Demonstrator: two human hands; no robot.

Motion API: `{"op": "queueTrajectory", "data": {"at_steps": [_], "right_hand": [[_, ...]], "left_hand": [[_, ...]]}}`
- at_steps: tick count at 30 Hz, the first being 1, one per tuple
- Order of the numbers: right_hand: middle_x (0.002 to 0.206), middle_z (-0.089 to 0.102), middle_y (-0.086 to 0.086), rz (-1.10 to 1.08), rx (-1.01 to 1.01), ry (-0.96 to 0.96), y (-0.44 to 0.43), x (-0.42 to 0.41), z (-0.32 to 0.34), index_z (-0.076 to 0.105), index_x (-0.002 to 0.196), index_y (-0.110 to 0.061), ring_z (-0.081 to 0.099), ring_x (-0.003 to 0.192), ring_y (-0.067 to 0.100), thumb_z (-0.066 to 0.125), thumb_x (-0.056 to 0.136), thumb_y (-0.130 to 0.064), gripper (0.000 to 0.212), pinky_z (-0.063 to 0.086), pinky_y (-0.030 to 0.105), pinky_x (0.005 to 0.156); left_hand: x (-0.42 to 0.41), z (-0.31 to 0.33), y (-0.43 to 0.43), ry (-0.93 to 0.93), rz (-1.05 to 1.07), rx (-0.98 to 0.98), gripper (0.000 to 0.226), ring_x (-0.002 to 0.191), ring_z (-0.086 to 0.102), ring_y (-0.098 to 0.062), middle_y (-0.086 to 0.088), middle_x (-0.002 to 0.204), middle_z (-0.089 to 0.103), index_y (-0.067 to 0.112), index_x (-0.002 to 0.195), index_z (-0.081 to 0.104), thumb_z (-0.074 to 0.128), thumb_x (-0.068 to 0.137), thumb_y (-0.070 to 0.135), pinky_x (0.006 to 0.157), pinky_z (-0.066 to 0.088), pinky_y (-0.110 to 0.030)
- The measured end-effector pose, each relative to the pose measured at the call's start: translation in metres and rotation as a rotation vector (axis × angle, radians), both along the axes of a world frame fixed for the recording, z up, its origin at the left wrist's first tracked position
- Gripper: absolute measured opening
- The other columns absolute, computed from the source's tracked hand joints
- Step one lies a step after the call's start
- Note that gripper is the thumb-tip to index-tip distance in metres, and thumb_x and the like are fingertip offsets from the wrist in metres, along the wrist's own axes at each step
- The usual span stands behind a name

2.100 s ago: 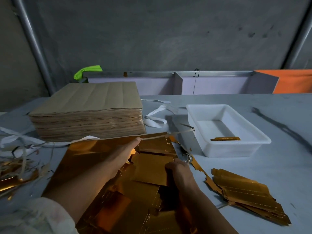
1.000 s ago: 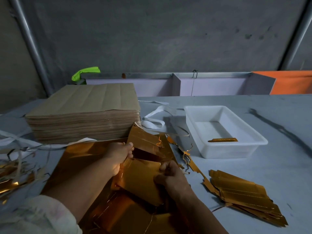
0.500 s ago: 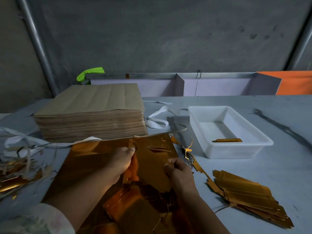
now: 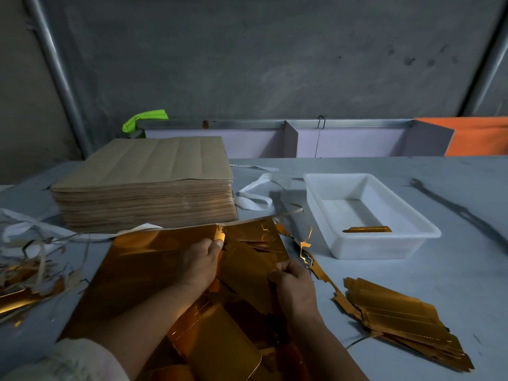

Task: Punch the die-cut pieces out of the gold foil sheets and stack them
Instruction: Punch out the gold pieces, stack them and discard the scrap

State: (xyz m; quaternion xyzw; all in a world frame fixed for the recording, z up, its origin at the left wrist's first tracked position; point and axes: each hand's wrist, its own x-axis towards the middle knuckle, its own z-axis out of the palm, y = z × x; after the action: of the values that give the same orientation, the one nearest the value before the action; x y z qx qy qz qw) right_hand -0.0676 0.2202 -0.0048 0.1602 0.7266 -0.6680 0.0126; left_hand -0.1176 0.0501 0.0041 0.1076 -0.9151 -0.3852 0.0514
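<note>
While gold sheet point(image 4: 148, 270) lies flat on table point(image 4: 453, 276) before brown stack point(image 4: 143, 188), shiny creased piece point(image 4: 247, 268) sits tilted above it, between hands. Left hand point(image 4: 200, 265) pinches piece's far corner; right hand point(image 4: 295, 284) curls round its right edge. Punched pile point(image 4: 398, 323) lies near, right.

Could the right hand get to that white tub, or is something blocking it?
Probably yes: only thin foil scrap lies between the right hand and the white tub, though that hand grips a gold piece.

Table point(image 4: 453, 270) layout
The sheet stack point(image 4: 143, 185) stood behind the foil sheet point(image 4: 143, 268); the tray point(image 4: 371, 248), holding one strip point(image 4: 367, 229), lay to the right, with punched pieces point(image 4: 398, 320) before it.
</note>
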Motion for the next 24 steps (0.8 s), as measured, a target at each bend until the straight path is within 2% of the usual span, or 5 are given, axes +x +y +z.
{"op": "queueTrajectory", "data": {"at_steps": [3,9,14,20,24], "right_hand": [[0.086,0.062,0.012,-0.023,0.019,-0.013,0.002,-0.002,-0.003,0.059,0.083,-0.015,0.061,0.084,0.031,0.052,0.092,-0.007,0.014,0.056,0.053,0.081],[0.093,0.061,0.012,-0.042,0.026,-0.045,0.003,-0.006,-0.008,0.057,0.084,-0.017,0.06,0.088,0.03,0.05,0.092,-0.008,0.014,0.049,0.041,0.071],[0.096,0.056,0.007,-0.076,-0.026,-0.101,0.016,-0.012,-0.004,0.055,0.09,-0.024,0.056,0.09,0.026,0.049,0.095,-0.011,0.015,0.051,0.049,0.088],[0.096,0.055,0.01,-0.061,-0.029,-0.091,0.013,-0.011,-0.004,0.057,0.087,-0.021,0.057,0.093,0.032,0.051,0.093,-0.013,0.012,0.051,0.059,0.093],[0.096,0.055,0.008,-0.036,-0.044,-0.101,0.011,-0.01,-0.003,0.057,0.089,-0.021,0.056,0.093,0.03,0.051,0.093,-0.012,0.012,0.052,0.053,0.092]], "left_hand": [[0.0,-0.001,0.0,-0.001,-0.032,-0.017,0.036,0.06,0.046,-0.012,0.0,0.069,0.046,0.018,0.087,0.057,0.037,0.103,0.043,0.055,0.036,-0.025],[0.002,-0.002,0.004,-0.027,-0.057,-0.003,0.034,0.06,0.045,-0.011,0.0,0.07,0.046,0.018,0.087,0.056,0.037,0.104,0.041,0.055,0.036,-0.024],[0.003,0.0,-0.017,-0.055,0.048,0.172,0.034,0.068,0.05,-0.017,-0.006,0.081,0.055,0.014,0.093,0.058,0.035,0.105,0.037,0.061,0.039,-0.03],[0.011,0.004,-0.029,-0.133,-0.003,0.04,0.053,0.069,0.059,-0.016,-0.009,0.078,0.065,0.007,0.098,0.064,0.026,0.106,0.044,0.061,0.039,-0.028],[0.012,0.009,-0.028,-0.153,-0.025,-0.116,0.059,0.07,0.056,-0.02,-0.007,0.074,0.057,0.01,0.085,0.059,0.021,0.104,0.05,0.068,0.041,-0.031]]}}
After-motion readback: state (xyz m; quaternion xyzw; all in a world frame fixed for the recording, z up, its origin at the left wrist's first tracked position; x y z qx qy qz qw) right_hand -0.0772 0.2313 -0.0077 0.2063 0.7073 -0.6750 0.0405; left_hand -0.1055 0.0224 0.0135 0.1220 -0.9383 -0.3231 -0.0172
